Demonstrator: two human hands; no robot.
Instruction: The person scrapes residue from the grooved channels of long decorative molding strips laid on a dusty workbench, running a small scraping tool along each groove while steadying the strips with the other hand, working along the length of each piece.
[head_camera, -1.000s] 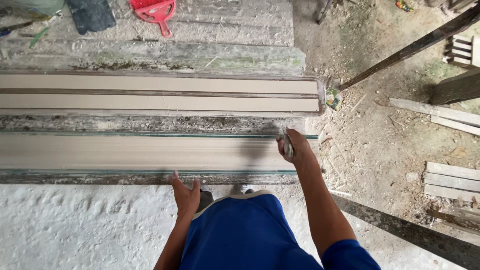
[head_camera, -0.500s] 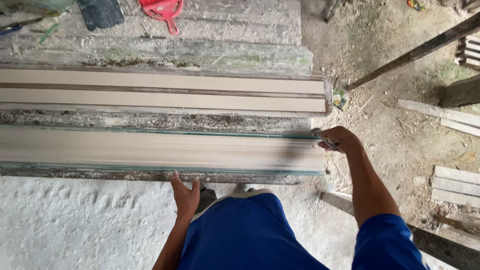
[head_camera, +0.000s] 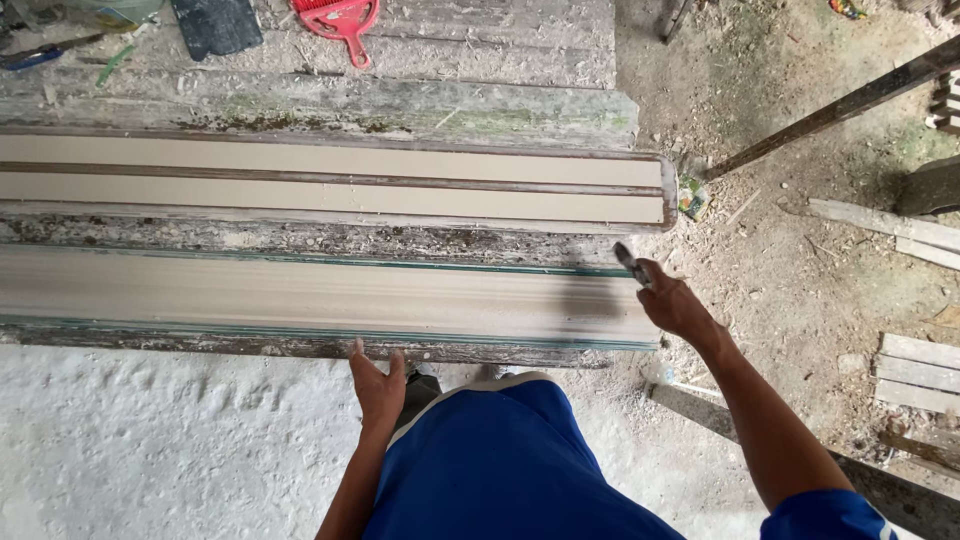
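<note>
The left hand (head_camera: 378, 385) lay flat-fingered on the near mould's (head_camera: 300, 300) edge while the right hand (head_camera: 672, 305) gripped a small scraper (head_camera: 630, 264) at its far end; the wet fill looked soft, easily marred, the long mould heavy, best held by its rims.

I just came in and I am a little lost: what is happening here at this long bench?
A person in blue stands at a long mould filled with smooth, wet-looking beige material. The right hand holds a small tool at the mould's right end. The left hand rests flat on the mould's near edge. A second filled mould lies just behind. Further back on the bench lie a red brush and a dark trowel-like tool.
</note>
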